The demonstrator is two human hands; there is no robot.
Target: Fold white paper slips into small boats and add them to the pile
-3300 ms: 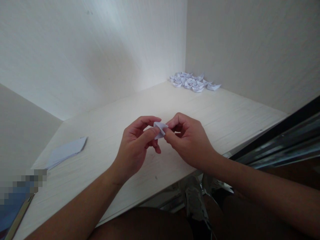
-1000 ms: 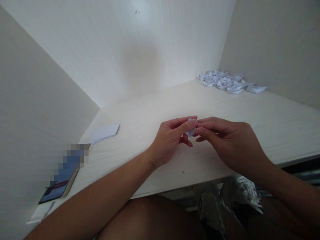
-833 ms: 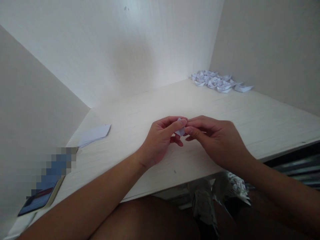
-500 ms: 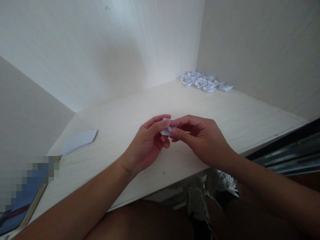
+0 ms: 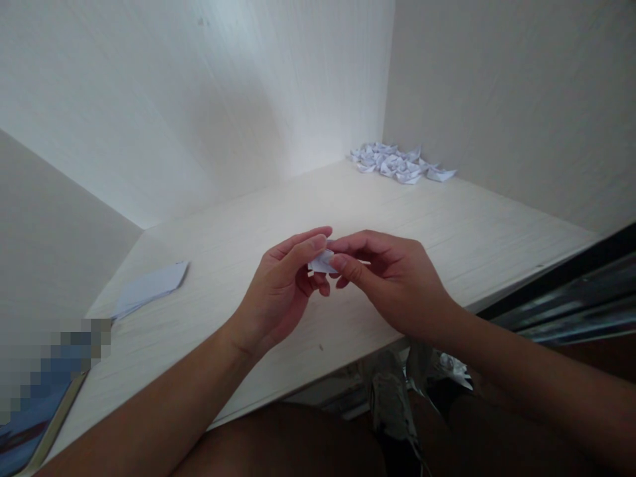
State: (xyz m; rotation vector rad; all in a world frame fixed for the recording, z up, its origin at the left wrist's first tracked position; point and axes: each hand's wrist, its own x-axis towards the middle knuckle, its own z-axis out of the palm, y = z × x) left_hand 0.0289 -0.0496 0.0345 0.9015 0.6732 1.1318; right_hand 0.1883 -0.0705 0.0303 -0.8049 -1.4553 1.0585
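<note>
Both hands meet above the pale wooden desk [image 5: 447, 225] and pinch one small folded piece of white paper [image 5: 320, 263]. My left hand [image 5: 281, 291] grips it from the left with thumb and forefinger. My right hand [image 5: 392, 278] pinches it from the right, fingers curled. Most of the paper is hidden between the fingertips.
A heap of several small folded white paper pieces [image 5: 400, 163] lies in the far right corner. A stack of flat paper sheets [image 5: 149, 288] rests at the left. A phone [image 5: 30, 424], partly blurred, lies at the near left edge. White walls enclose the desk on three sides.
The view swung right and back left. The hands stayed joined on the paper, and the fingers shifted slightly along its folds.
</note>
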